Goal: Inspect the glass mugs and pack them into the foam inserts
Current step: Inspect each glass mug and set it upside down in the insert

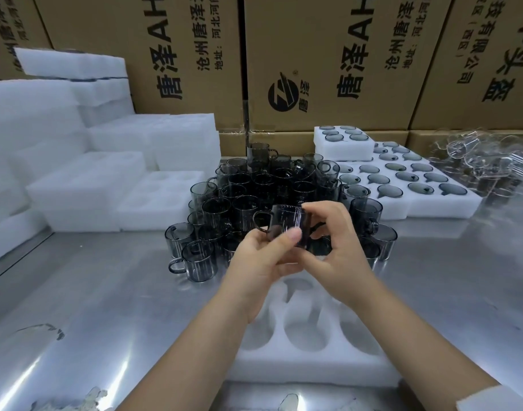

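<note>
A smoky grey glass mug (pixel 284 222) is held up above the table, its handle pointing left. My left hand (pixel 260 259) grips it from below with the thumb across its side. My right hand (pixel 334 247) holds it from the right, fingers curled round the rim and base. Under my forearms lies a white foam insert (pixel 310 360) with round pockets, and the pockets I can see hold nothing. Behind the held mug stands a dense cluster of several more grey mugs (pixel 266 188).
Filled foam inserts (pixel 402 179) with grey mugs lie at the right, one smaller insert (pixel 343 142) stacked on top. Unfilled foam blocks (pixel 85 179) pile up at the left. Clear glass mugs (pixel 485 161) sit far right. Cardboard cartons (pixel 328 63) wall the back.
</note>
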